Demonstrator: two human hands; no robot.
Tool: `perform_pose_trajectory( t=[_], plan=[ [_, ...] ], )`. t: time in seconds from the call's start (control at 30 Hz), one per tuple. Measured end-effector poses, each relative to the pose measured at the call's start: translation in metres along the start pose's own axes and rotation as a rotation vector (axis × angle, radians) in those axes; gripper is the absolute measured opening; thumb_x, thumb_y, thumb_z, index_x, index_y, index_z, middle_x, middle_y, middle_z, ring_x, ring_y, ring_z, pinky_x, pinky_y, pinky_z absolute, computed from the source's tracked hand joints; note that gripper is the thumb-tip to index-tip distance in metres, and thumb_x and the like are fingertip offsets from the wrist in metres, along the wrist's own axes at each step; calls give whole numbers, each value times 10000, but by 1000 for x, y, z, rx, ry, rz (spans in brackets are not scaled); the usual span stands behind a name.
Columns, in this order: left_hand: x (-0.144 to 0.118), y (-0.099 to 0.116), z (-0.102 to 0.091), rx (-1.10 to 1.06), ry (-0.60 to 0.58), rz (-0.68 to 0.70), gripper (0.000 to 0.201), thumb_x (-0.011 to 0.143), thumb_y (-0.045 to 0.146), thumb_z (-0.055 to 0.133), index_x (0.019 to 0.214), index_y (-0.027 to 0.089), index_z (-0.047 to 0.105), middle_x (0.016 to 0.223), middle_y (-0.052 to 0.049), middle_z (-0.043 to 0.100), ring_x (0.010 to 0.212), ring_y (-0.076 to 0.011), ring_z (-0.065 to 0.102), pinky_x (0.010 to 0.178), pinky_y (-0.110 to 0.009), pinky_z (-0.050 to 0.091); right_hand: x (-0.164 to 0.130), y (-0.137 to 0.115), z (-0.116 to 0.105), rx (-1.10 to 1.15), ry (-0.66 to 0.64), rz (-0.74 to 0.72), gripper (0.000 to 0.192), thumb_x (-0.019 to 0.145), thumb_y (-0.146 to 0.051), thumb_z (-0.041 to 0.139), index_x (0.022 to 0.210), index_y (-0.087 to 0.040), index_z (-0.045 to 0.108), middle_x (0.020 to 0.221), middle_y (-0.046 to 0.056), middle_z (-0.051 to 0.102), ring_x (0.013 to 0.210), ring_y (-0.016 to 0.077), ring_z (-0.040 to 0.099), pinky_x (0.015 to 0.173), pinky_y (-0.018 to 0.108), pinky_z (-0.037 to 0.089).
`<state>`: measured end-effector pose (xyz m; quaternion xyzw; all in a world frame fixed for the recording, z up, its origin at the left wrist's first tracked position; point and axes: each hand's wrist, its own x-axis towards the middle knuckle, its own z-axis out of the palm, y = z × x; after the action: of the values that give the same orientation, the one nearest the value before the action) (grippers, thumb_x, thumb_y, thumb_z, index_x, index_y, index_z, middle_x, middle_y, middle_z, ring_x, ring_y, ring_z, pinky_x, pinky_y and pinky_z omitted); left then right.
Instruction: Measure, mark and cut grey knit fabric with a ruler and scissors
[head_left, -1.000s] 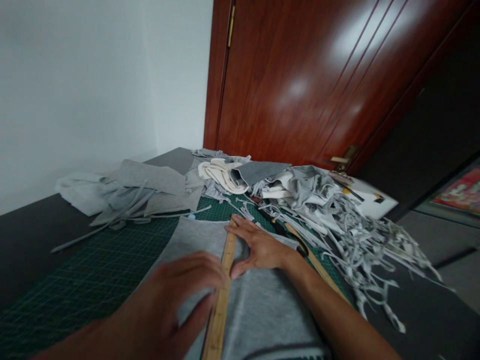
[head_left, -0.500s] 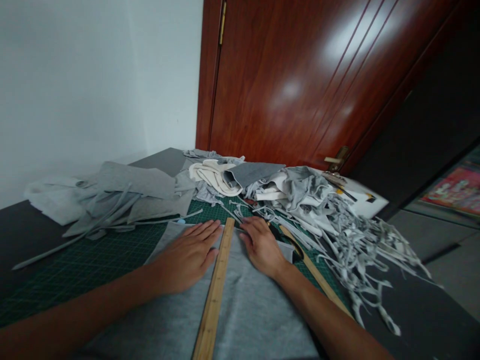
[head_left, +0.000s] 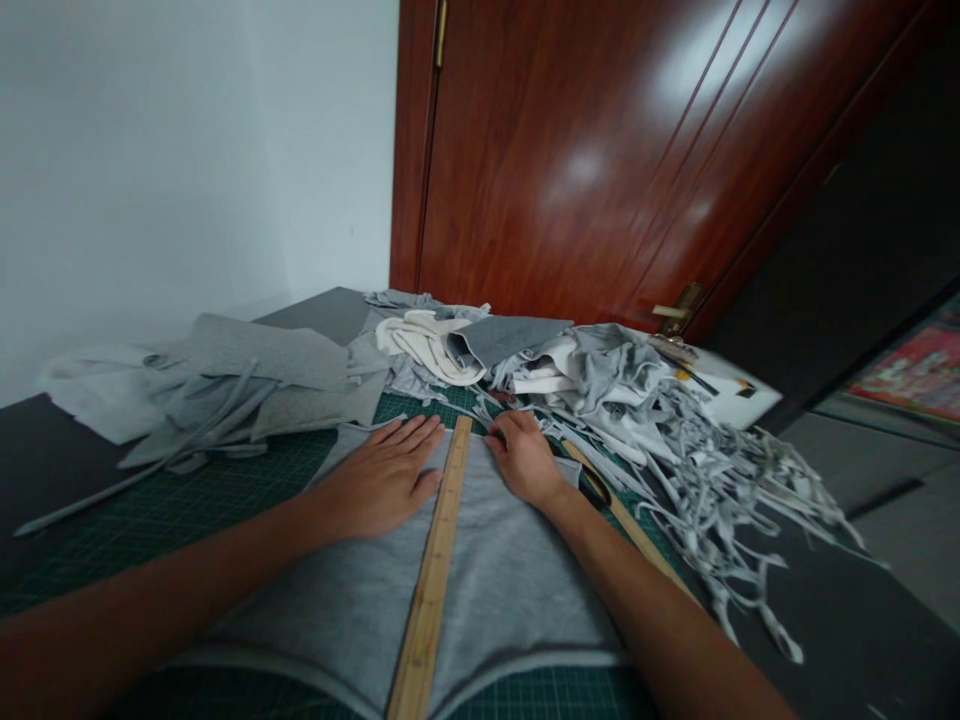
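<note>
A piece of grey fabric [head_left: 517, 590] lies on the green cutting mat [head_left: 292, 475], its near edge curved. Along its middle runs a wooden ruler [head_left: 441, 560], pointing away from me. My left hand [head_left: 390, 480] rests flat on the fabric to the left of the ruler, fingers stretched out. On the right side, my right hand [head_left: 526, 462] has its fingers bent and closed at the fabric's far edge; the fingertips are partly hidden. Close to my right wrist lie a black scissors handle [head_left: 598, 487] and a second wooden stick [head_left: 637, 535].
Piled fabric scraps [head_left: 270, 360] lie at the far left. Folded grey and white cloth [head_left: 517, 345] sits at the back, and a heap of thin cut strips [head_left: 720, 490] spreads right. Behind the table are a white wall and a brown door [head_left: 540, 150].
The fabric has slid away from me, so its near edge and the mat beneath now show. Both hands have shifted slightly forward, and my right fingers are more bent. The ruler stays nearly in place.
</note>
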<state>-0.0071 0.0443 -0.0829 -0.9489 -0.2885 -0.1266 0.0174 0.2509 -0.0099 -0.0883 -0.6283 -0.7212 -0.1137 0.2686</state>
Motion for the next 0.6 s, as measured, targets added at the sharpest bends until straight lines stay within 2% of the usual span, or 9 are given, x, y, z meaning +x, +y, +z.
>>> perform_pose_trajectory(
  t=[0.1, 0.17, 0.27, 0.5, 0.6],
  plan=[
    [1, 1, -1, -5, 15, 6, 653, 1126, 446, 360, 1667, 86, 418, 1751, -179, 369, 1639, -320, 346, 1348, -504, 208, 2, -1, -2, -12, 15, -19, 170, 1057, -270, 732, 1200, -178, 729, 1279, 86, 730, 1147, 278, 717, 988, 497, 615],
    [0, 4, -3, -6, 24, 3, 642, 1132, 429, 358, 1662, 72, 423, 1749, -188, 371, 1632, -333, 357, 1341, -516, 217, 0, -6, -8, -14, 26, -43, 109, 1035, -165, 716, 1141, -157, 737, 1273, 115, 722, 1220, 307, 671, 1056, 521, 578],
    [-2, 6, -3, -7, 35, -9, 632, 1133, 420, 363, 1653, 69, 437, 1746, -190, 383, 1622, -339, 377, 1336, -516, 227, -4, -20, -18, 0, 25, -93, 191, 992, -29, 630, 1094, -137, 748, 1308, 189, 697, 1302, 356, 588, 1154, 547, 502],
    [1, 4, 0, -10, 39, -11, 644, 1089, 406, 399, 1617, 49, 486, 1720, -220, 425, 1616, -361, 385, 1328, -570, 280, -22, -63, -16, 140, 28, -90, 191, 982, -142, 650, 1170, -120, 675, 1129, 159, 715, 1118, 310, 648, 1041, 439, 593],
    [1, 8, -5, -47, 110, -8, 598, 1043, 300, 439, 1573, 39, 536, 1700, -243, 454, 1600, -369, 415, 1303, -589, 347, -26, -72, -14, 156, -7, -90, 212, 998, -150, 598, 1197, -112, 663, 1127, 169, 716, 1104, 325, 652, 1032, 468, 601]
  ],
)
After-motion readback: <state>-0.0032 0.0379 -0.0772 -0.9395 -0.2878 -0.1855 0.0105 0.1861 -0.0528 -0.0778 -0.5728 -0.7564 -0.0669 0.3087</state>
